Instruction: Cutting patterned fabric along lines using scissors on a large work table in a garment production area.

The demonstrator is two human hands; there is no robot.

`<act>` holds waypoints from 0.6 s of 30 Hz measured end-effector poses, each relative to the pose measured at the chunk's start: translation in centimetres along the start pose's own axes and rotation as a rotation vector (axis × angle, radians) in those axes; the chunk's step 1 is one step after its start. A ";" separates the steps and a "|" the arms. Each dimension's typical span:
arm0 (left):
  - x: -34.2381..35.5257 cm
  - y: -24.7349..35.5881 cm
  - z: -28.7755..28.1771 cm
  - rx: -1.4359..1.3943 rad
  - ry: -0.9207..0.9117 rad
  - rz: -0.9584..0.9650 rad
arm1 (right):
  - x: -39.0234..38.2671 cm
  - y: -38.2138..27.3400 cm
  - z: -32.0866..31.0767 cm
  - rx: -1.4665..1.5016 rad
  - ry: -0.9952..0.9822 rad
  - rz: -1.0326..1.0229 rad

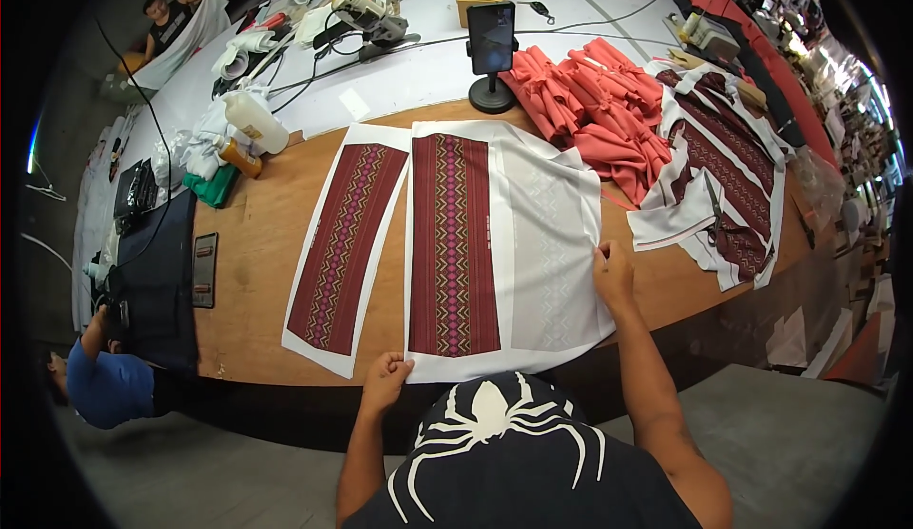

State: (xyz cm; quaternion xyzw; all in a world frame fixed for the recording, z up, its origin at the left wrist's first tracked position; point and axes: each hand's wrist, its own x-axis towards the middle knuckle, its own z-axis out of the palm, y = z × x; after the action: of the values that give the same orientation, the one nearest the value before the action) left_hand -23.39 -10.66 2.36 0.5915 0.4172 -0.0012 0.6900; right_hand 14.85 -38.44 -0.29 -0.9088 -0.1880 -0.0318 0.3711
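A white fabric panel (571,177) with a printed maroon band (455,244) lies spread on the wooden tabletop (249,272). Its right half is pale, with a faint zigzag pattern showing. My left hand (383,382) is closed on the panel's near left corner, at the table's front edge. My right hand (613,272) pinches the panel's right edge, where the cloth bends into soft folds. Just left of it lies a narrower white piece with a similar maroon strip (348,244), untouched by either hand.
Coral-red cloth (594,110) is heaped beyond the panel, beside a phone on a stand (492,44). Patterned cloth pieces (728,158) lie at right with scissors (715,210) on them. Left are bottles (255,122), a dark flat device (204,270) and a person in blue (105,386).
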 end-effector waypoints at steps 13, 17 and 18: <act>-2.0 -1.7 -1.6 0.065 0.074 -0.034 | 9.6 -3.0 2.1 0.063 0.002 -0.068; -2.7 -1.7 -1.3 0.133 0.112 -0.036 | 14.8 -5.1 5.2 -0.212 -0.226 -0.028; -2.9 -1.6 -1.2 0.169 0.129 -0.037 | 15.6 -5.6 5.9 -0.250 -0.212 -0.085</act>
State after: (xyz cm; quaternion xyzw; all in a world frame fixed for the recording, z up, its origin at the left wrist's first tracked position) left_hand -26.77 -11.55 2.84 0.6388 0.4700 -0.0109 0.6091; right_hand 26.75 -25.74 2.26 -0.9375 -0.2588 0.0254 0.2314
